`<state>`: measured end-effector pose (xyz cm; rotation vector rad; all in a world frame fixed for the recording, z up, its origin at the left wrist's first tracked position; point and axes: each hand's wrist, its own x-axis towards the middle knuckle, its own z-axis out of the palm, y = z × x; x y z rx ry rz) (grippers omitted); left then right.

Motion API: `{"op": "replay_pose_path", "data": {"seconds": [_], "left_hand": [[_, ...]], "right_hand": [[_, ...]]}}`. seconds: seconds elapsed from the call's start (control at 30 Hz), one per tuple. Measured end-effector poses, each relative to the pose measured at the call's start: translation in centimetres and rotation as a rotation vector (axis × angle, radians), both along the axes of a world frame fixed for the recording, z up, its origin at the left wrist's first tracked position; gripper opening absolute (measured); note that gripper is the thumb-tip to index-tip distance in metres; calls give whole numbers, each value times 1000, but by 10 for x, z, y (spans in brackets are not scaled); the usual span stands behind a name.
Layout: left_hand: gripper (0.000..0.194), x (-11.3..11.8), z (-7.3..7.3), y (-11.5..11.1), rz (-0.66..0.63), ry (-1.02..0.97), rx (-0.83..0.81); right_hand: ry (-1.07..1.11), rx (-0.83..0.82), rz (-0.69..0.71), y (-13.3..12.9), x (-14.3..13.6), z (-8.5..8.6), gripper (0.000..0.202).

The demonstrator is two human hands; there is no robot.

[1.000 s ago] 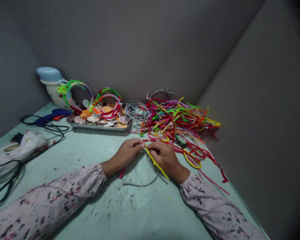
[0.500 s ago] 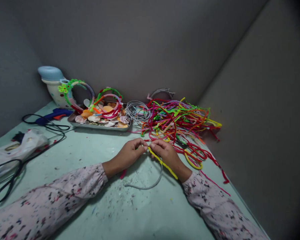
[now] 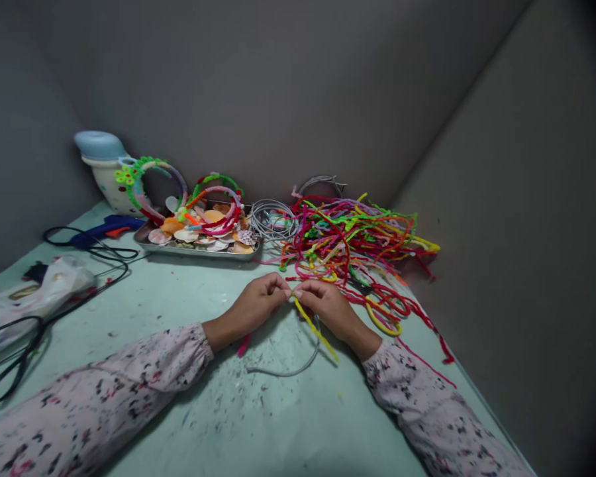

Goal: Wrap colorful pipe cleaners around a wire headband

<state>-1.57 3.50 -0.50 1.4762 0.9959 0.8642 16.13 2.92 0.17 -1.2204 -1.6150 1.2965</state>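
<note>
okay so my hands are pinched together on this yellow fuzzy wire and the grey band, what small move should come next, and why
Probably one more turn of the yellow pipe cleaner around the thin grey wire headband. Both the left hand and the right hand pinch its top end at the band, while its long tail hangs loose and most of the band looks bare.

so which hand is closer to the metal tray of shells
Left. The left hand lies just in front of the tray, below its right end; the right hand sits further right, beside the pile of pipe cleaners.
</note>
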Motion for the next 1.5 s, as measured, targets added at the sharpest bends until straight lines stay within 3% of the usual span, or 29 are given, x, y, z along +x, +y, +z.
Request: {"op": "replay_pose_path", "data": {"seconds": [0.2,0.67,1.07,1.5], "left_hand": [[17,-1,0,0,10,-1,-24],[16,0,-2,2,7,-11,-14],[15,0,1,2,16,-10,-67],[12,0,0,3,3,-19,-54]], "right_hand": [[-45,85,59,0,2,-7,19],[-525,543,1,-6,-2,-10,16],[-513,594,13,-7,1,-9,13],[-761,657,4,-11,-1,-5,15]]}}
